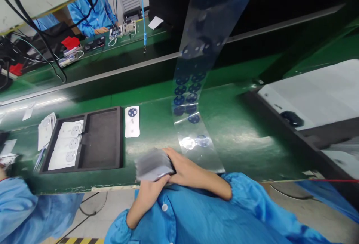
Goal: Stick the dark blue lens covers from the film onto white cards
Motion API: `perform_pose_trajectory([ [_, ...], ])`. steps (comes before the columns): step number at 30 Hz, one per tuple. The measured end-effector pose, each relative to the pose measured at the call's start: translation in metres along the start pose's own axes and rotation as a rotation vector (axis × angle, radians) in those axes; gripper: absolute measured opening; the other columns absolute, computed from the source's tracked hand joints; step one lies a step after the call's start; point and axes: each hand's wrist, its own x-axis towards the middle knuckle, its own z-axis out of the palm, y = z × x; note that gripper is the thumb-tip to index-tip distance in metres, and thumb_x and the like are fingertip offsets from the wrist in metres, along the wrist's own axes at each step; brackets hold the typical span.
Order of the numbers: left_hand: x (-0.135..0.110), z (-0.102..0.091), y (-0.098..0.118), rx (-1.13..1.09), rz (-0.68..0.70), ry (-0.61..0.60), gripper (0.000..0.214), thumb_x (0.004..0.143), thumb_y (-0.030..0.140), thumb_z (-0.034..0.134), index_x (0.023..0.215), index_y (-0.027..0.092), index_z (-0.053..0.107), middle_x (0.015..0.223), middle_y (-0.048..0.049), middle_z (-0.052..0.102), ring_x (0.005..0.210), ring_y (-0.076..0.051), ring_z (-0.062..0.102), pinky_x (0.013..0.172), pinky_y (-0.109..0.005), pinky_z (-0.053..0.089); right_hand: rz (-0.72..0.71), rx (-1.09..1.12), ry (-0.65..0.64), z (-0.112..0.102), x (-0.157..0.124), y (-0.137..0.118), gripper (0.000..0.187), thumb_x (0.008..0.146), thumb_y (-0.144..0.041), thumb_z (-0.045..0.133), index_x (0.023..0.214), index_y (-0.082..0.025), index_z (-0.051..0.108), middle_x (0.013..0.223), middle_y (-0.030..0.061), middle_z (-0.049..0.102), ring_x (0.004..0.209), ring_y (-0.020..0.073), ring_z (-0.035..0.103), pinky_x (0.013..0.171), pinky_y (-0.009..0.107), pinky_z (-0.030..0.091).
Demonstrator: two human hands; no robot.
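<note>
Both my hands meet at the near edge of the green bench over a grey, motion-blurred flat piece point(153, 164). My left hand point(150, 193) grips it from below, fingers curled round its lower edge. My right hand point(185, 169) lies over its right side, fingers closed on it. Just beyond my right hand, a clear plastic strip point(193, 87) carrying several dark blue round stickers runs from the upper background down onto the bench. A white socket plate with a blue sticker point(132, 121) lies by the tray.
A black foam tray point(101, 139) holds three white socket plates point(68, 144) in its left half. More white plates point(45, 132) are stacked to its left. Another person's blue sleeve point(17, 206) is at lower left; a further worker in blue point(92, 12) sits across the line.
</note>
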Motion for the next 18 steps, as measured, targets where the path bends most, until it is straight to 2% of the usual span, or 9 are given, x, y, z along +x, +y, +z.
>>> perform_pose_trajectory([
  [2, -0.005, 0.005, 0.01, -0.086, -0.058, -0.075, 0.046, 0.065, 0.05, 0.085, 0.097, 0.019, 0.071, 0.099, -0.0093, 0.074, 0.098, -0.03, 0.07, 0.095, -0.046, 0.055, 0.143, 0.101, 0.011, -0.008, -0.003, -0.015, 0.092, 0.073, -0.035, 0.083, 0.152, -0.029, 0.036, 0.144, 0.0118, 0.051, 0.127, 0.0327, 0.055, 0.105, 0.051, 0.048],
  [4, -0.005, 0.012, 0.02, -0.301, -0.178, -0.124, 0.051, 0.071, 0.049, 0.083, 0.11, 0.018, 0.068, 0.112, -0.01, 0.072, 0.11, -0.03, 0.067, 0.1, -0.044, 0.053, 0.246, 0.189, 0.106, -0.006, -0.006, -0.022, 0.089, 0.072, -0.036, 0.083, 0.15, -0.029, 0.04, 0.144, 0.0105, 0.052, 0.129, 0.033, 0.054, 0.107, 0.052, 0.047],
  [7, -0.001, 0.027, 0.032, -0.657, -0.403, -0.103, 0.057, 0.073, 0.038, 0.086, 0.122, 0.019, 0.064, 0.123, -0.0096, 0.069, 0.121, -0.027, 0.063, 0.106, -0.04, 0.05, 0.402, 0.306, 0.317, 0.01, -0.009, -0.018, 0.073, 0.075, -0.037, 0.079, 0.14, -0.025, 0.049, 0.137, 0.0108, 0.058, 0.125, 0.0322, 0.057, 0.105, 0.051, 0.048],
  [10, 0.001, 0.038, 0.039, -0.818, -0.472, -0.054, 0.057, 0.076, 0.033, 0.086, 0.126, 0.021, 0.063, 0.124, -0.008, 0.069, 0.124, -0.025, 0.061, 0.109, -0.036, 0.048, 0.487, 0.48, 0.423, 0.023, -0.01, -0.01, 0.067, 0.073, -0.039, 0.08, 0.132, -0.022, 0.053, 0.13, 0.0107, 0.063, 0.117, 0.0315, 0.061, 0.1, 0.048, 0.051],
  [13, -0.004, 0.039, 0.04, -0.856, -0.451, -0.136, 0.055, 0.079, 0.033, 0.082, 0.128, 0.02, 0.063, 0.127, -0.0079, 0.068, 0.126, -0.025, 0.059, 0.113, -0.038, 0.044, 0.454, 0.637, 0.39, 0.021, -0.012, -0.011, 0.072, 0.068, -0.039, 0.083, 0.13, -0.023, 0.051, 0.12, 0.0085, 0.066, 0.11, 0.0301, 0.063, 0.094, 0.044, 0.052],
  [18, -0.018, 0.03, 0.034, -0.686, -0.466, -0.333, 0.058, 0.081, 0.034, 0.079, 0.133, 0.018, 0.06, 0.134, -0.0108, 0.063, 0.134, -0.031, 0.052, 0.119, -0.045, 0.034, 0.458, 0.8, 0.241, 0.008, -0.025, -0.015, 0.071, 0.066, -0.035, 0.085, 0.128, -0.027, 0.05, 0.109, 0.0024, 0.066, 0.099, 0.0249, 0.064, 0.084, 0.036, 0.051],
])
